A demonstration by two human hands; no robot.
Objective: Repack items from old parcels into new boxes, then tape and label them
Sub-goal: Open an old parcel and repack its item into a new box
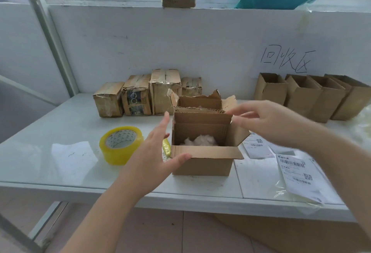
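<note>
White paper sign [287, 60] on the wall reads 回收区. The small open brown cardboard box [202, 164] sits mid-desk [60, 132], with barcode shipping labels [297, 174] to its right and a yellow tape roll [120, 144] to its left. Left hand [158, 152] is spread, thumb on the front flap. Right hand [267, 120] hangs loose-fingered over the back corner.

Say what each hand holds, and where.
Nothing is gripped. The left hand is open against the box, thumb on its front flap; the right hand hovers at its rear right corner.

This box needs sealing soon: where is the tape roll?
Head view: the yellow tape roll lies on the white table, left of the open box and left hand, in front of the old parcels.
</note>
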